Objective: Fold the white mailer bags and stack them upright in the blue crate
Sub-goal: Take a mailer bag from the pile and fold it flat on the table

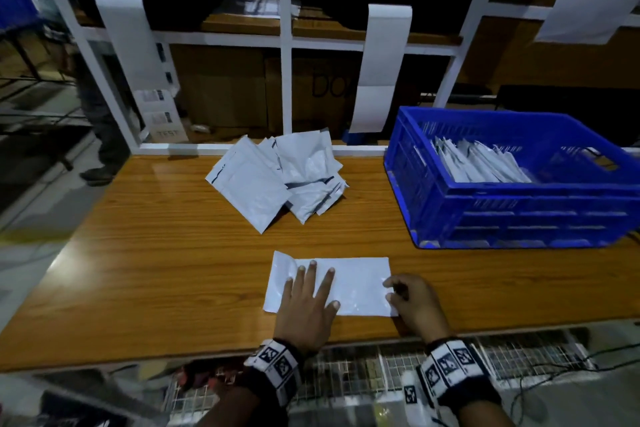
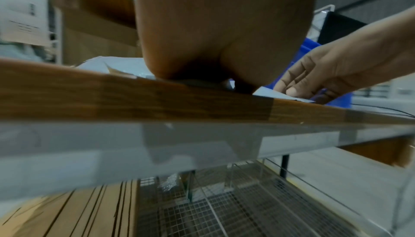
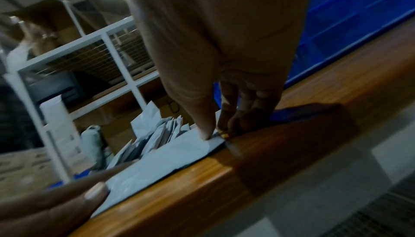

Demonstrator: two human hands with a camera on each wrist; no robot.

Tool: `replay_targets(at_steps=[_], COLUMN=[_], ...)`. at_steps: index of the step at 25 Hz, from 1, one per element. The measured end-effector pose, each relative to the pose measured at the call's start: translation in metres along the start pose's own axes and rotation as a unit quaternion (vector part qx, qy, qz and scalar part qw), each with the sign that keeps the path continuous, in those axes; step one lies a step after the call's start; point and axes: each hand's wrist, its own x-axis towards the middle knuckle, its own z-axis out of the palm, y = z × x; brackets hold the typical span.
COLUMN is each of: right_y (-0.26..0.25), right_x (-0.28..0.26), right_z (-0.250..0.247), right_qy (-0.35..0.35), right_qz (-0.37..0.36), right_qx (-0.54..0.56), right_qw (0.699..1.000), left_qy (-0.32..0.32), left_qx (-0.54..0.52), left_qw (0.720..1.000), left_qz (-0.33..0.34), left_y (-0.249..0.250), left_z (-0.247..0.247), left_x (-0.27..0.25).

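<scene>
We are pressing our left hand flat, fingers straight and spread, on the white mailer bag that is lying near the front edge of the wooden table. Our right hand is sitting at the bag's right edge, thumb and curled fingers pinching its near right corner; the right wrist view is showing the thumb tip coming down on that corner against the fingertips. The bag's left end is lifting slightly in a crease just beyond our left fingertips.

Behind the bag, farther from us, a loose pile of unfolded mailer bags is spreading across the table. To the right of that pile, and behind and to the right of our bag, the blue crate is standing on the table, and a row of folded bags is leaning on edge inside it, toward its left half.

Behind the pile, a white metal frame is rising from the table's back edge.
</scene>
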Motion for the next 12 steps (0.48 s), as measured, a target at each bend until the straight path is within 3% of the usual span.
replay_targets(at_steps=[3, 5, 8, 12], right_y=[0.000, -0.016, -0.038, -0.037], right_x=[0.001, 0.000, -0.001, 0.000], right_z=[0.006, 0.016, 0.037, 0.057], right_qy=[0.059, 0.092, 0.079, 0.007], right_qz=[-0.078, -0.168, -0.281, -0.210], right_qx=[-0.104, -0.133, -0.163, -0.175], right_qw=[0.990, 0.972, 0.942, 0.962], left_qy=[0.007, 0.006, 0.017, 0.050], left_qx=[0.003, -0.010, -0.031, -0.097], left_qw=[0.999, 0.998, 0.998, 0.994], left_qz=[-0.043, -0.055, -0.050, -0.031], left_y=[0.016, 0.023, 0.023, 0.014], left_z=[-0.001, 0.000, 0.002, 0.007], left_x=[-0.004, -0.007, -0.012, -0.009])
